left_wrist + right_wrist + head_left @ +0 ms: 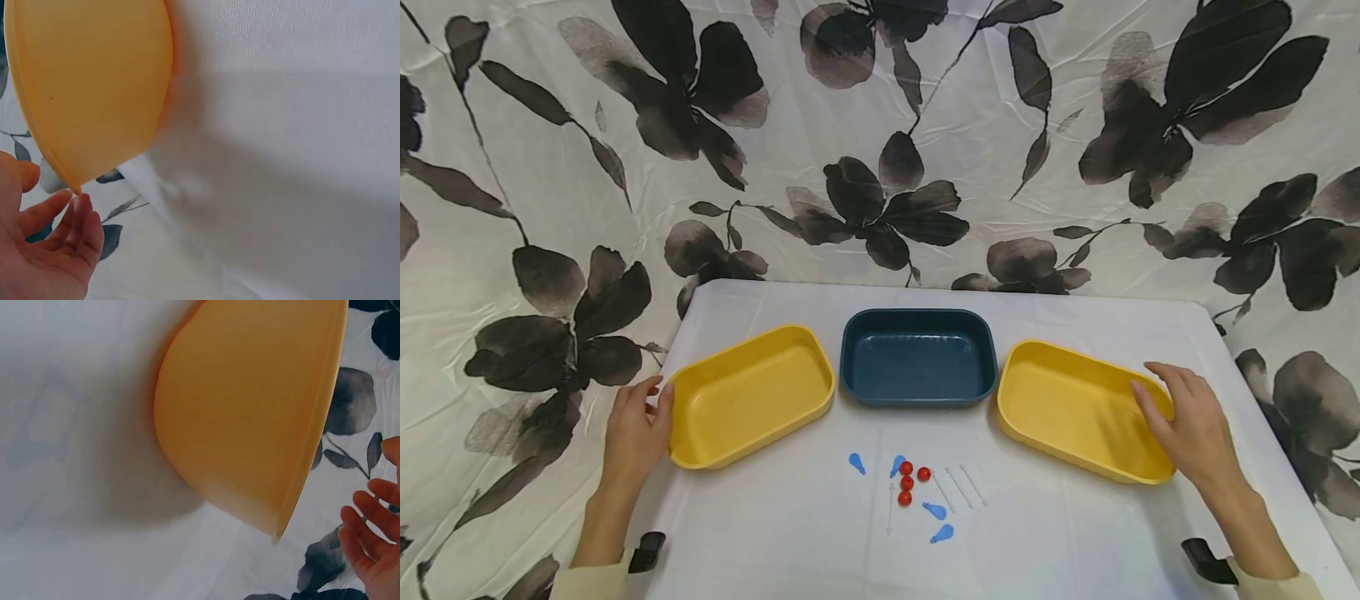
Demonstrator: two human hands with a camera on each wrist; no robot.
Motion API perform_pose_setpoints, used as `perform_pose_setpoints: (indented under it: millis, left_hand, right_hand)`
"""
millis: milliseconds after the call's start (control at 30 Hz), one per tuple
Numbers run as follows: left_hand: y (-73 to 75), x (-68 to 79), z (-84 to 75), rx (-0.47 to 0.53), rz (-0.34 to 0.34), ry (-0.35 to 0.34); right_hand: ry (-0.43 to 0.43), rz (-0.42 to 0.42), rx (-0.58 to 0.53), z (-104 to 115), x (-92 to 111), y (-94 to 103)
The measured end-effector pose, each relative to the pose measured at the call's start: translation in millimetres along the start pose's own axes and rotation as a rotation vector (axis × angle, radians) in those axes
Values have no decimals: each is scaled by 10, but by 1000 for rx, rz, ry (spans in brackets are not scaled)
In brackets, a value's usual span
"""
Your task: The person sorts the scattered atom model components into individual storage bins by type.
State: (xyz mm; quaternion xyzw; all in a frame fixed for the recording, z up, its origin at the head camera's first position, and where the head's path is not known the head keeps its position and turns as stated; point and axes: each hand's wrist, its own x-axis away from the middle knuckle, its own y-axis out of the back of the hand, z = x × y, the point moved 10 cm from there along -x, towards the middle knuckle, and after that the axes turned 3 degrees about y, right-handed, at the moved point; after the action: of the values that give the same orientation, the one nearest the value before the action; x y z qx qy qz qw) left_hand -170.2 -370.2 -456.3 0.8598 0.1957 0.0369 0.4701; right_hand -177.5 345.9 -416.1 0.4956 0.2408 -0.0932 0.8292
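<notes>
At the outer end of the left yellow tray (752,396), my left hand (638,425) has its fingers relaxed. Its fingertips touch the tray's rim in the left wrist view, without a visible grip. My right hand (1198,425) hovers by the outer end of the right yellow tray (1075,408), fingers spread and loosely bent. In the right wrist view that hand (375,531) appears apart from the rim. Between the yellow trays stands a dark blue tray (919,358), with nothing seen inside any of the three.
In front of the trays lie several red balls (907,482), several blue bulb-shaped pieces (942,533) and several thin pale sticks (958,486). A white cloth covers the table (760,533). Behind it hangs a floral sheet (820,108).
</notes>
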Motion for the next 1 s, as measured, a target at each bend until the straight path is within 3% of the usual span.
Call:
perform_pose_setpoints:
  millis: [433,700,1000]
  left_hand:
    - [19,30,200,146,-58,56]
    - [-38,44,341,206,-20,182]
    - [-152,41,530,388,58,335]
  right_hand:
    - [27,0,-47,208,49,-130]
    - [76,-7,-80,347,46,-213]
    - [134,-2,-102,498,49,-315]
